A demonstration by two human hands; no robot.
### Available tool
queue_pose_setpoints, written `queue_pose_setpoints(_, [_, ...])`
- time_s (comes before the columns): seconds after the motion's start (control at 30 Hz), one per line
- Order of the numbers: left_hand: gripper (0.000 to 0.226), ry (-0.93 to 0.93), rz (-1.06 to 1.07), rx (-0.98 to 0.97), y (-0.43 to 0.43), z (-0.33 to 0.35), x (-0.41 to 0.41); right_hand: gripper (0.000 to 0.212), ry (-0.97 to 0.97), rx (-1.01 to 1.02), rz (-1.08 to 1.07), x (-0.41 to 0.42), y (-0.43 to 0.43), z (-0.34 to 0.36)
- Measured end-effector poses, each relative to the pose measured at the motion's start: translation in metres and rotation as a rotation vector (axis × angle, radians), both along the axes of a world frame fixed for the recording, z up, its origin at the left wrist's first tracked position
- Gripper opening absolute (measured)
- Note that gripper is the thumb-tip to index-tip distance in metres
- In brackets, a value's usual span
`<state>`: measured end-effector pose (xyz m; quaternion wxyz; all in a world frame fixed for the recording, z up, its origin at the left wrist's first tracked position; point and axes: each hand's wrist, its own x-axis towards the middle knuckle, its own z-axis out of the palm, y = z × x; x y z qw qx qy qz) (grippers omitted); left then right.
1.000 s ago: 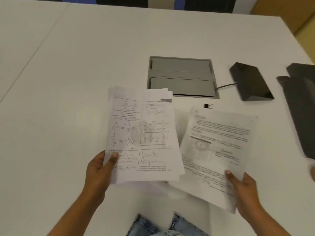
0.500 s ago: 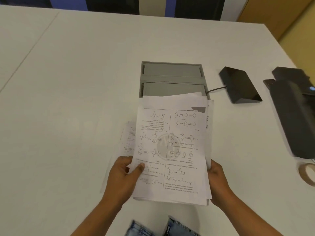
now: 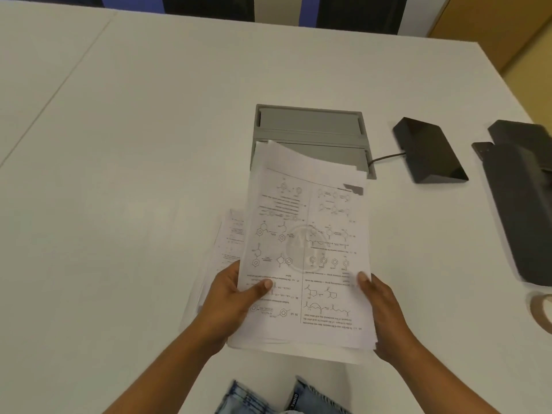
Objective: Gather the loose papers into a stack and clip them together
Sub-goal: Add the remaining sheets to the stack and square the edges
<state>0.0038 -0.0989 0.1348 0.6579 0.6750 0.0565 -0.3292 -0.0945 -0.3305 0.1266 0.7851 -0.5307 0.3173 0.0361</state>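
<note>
Stack of papers (image 3: 307,255), lifted nearer, gripped by left hand (image 3: 231,306) and right hand (image 3: 379,309); fingers beneath hidden.

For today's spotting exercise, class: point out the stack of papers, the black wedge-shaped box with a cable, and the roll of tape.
stack of papers (image 3: 304,258): head view, middle of the top printed sheet.
black wedge-shaped box (image 3: 427,147): head view, its sloping top face.
roll of tape (image 3: 542,312): head view, its ring at the right edge.
</note>
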Motion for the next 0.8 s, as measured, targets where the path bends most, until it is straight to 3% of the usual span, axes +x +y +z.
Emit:
queue_pose_setpoints(0.17, [0.032,-0.048,-0.060,-0.014,0.002,-0.007,0.000,0.043,0.008,-0.025,-0.011,-0.007,-0.010,-0.010])
queue_pose_setpoints(0.3, [0.040,-0.060,-0.122,0.008,0.005,-0.020,0.000,0.063,0.023,-0.095,0.002,-0.011,-0.011,-0.013])
queue_pose_setpoints(0.47, [0.045,-0.038,-0.120,0.043,0.009,-0.039,0.000,0.028,0.061,-0.165,-0.068,-0.016,-0.009,-0.023])
queue_pose_setpoints(0.57, [0.040,0.134,-0.016,0.161,0.014,-0.055,0.004,0.020,0.088,-0.142,-0.115,-0.020,-0.011,-0.026])
queue_pose_setpoints(0.67, [0.056,0.032,0.010,0.551,0.027,-0.085,0.008,0.029,0.081,-0.145,-0.147,-0.025,-0.015,-0.026])
queue_pose_setpoints(0.8, [0.080,-0.155,-0.139,1.123,0.042,-0.113,0.008,0.024,0.093,-0.133,-0.175,-0.031,-0.021,-0.028])
